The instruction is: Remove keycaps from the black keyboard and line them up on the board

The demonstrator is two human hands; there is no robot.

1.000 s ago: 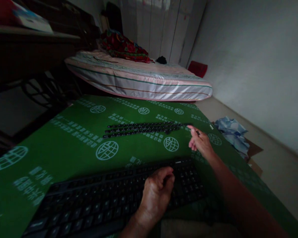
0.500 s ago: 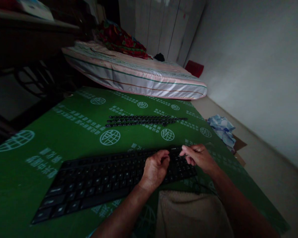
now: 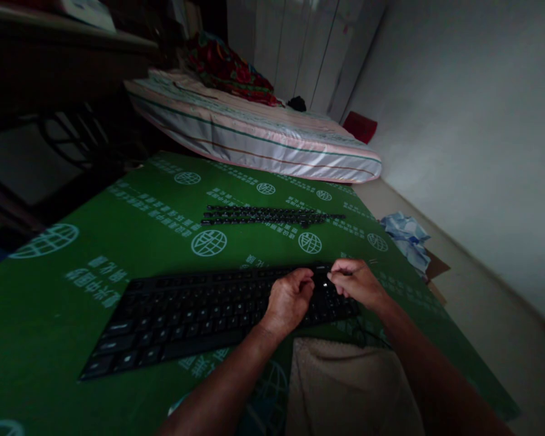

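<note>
A black keyboard [image 3: 177, 321] lies aslant on the green board, its right part under my hands. My left hand [image 3: 288, 303] is closed above the right-hand keys, fingertips pinched; anything inside is hidden. Just to the right, my right hand [image 3: 356, 281] pinches a thin wire tool [image 3: 373, 261], whose fine ends stick out behind the knuckles. A small bright spot [image 3: 326, 284] shows below the right fingertips, too small to make out. Beyond the keyboard, loose black keycaps [image 3: 254, 215] lie in several rows.
The green board [image 3: 131, 242] bears white globe prints and lettering. A brown cloth [image 3: 345, 387] covers the near edge, with a black cable [image 3: 372, 334] beside it. Behind stands a bed with a striped mattress [image 3: 263, 145]. Crumpled blue-white plastic [image 3: 404, 233] lies right, near the wall.
My right hand has turned slightly, its fingertips closer to my left hand, and less of the wire tool shows. The view has shifted a little; keyboard and keycap rows lie as before.
</note>
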